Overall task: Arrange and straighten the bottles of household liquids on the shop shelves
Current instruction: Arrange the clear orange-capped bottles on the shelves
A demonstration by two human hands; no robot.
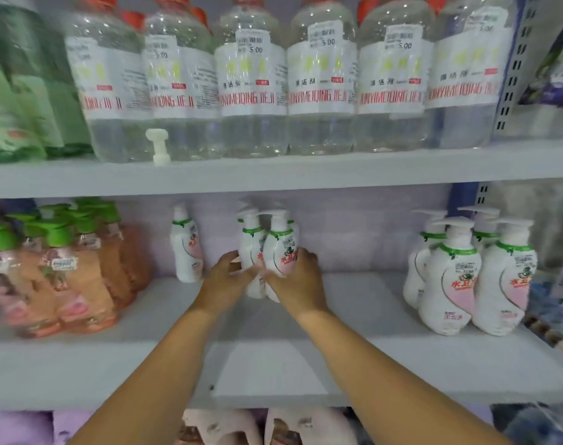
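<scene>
Several orange bottles [81, 271] crowd the middle shelf [273, 364] at nine o'clock, jumbled; one lone pump bottle [186, 248] waits beside them; at centre the left hand [224, 277] and right hand [298, 277] curl round a pair of white pump bottles [267, 245]; at three o'clock a finished-looking cluster [466, 271] stands; judged roughly midway.

Left hand [224, 275] and right hand [298, 277] clasp two white pump bottles [267, 252]; upright on middle shelf [354, 303]
</scene>
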